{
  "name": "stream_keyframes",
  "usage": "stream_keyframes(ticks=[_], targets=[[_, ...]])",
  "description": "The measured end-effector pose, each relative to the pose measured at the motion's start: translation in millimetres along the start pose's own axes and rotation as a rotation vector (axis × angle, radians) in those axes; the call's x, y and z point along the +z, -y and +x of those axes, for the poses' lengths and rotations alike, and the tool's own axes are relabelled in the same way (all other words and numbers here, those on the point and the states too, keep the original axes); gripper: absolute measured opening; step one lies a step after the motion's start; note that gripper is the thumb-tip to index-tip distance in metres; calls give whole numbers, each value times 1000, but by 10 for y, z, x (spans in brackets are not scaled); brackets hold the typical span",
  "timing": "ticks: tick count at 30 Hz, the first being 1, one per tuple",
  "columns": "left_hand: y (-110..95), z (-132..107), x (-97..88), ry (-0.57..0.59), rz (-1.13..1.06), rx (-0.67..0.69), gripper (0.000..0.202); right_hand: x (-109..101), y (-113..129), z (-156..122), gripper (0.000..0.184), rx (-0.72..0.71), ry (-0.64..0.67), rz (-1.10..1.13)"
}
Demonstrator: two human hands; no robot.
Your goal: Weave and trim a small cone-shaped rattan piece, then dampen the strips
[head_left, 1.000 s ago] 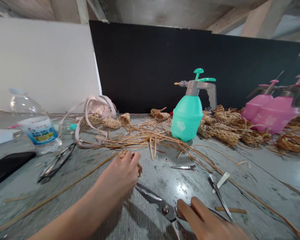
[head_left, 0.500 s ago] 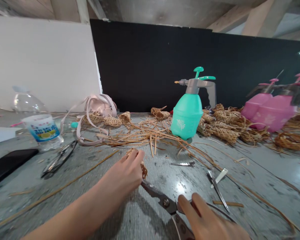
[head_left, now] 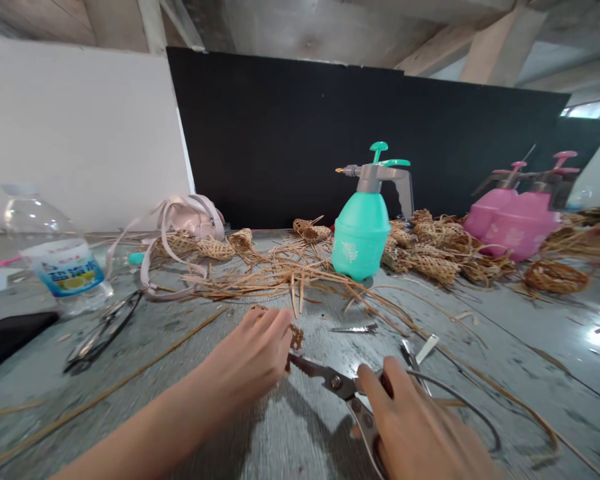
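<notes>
L hand (head_left: pixel 265 350) grips a small woven pc (head_left: pixel 297 337), mostly hidden behind it; R hand (head_left: pixel 420 413) has the scissors (head_left: pixel 336 382) by the handles, blade end right by the pc, can't tell if touching. Behind, loose strips (head_left: pixel 265 283) beside a green spray btl (head_left: pixel 361 233); pink sprayers (head_left: pixel 523 230) far right, phone (head_left: pixel 17 337) far left nr a clear btl (head_left: pixel 70 273) w/ blue label.

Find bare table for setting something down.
Mostly bare: right, in front of the woven ring; left, in front of phone up to long cane strip, bar scraps. Narrow: between metal clip and scissors. Crowded: around green sprayer: loose strips left, woven pieces right.
</notes>
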State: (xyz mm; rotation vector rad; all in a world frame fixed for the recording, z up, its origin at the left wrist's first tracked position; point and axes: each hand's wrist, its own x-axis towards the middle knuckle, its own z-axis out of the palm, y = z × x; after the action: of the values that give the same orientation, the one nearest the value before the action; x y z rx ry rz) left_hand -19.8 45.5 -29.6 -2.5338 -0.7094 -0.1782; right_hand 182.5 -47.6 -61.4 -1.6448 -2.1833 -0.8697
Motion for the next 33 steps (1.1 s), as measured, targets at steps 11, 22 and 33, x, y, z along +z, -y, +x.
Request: stream_keyframes(ticks=[11, 22, 33], targets=[[33, 3, 1, -56, -160, -27, 15, -116, -71, 148, 23, -72, -99, -14], [8, 18, 74, -83, -235, -66, 14, -205, -101, 252, 30, -119, 32, -17], [0, 30, 8, -63, -237, -84, 20, -538, 11, 810, 23, -302, 668, 62]])
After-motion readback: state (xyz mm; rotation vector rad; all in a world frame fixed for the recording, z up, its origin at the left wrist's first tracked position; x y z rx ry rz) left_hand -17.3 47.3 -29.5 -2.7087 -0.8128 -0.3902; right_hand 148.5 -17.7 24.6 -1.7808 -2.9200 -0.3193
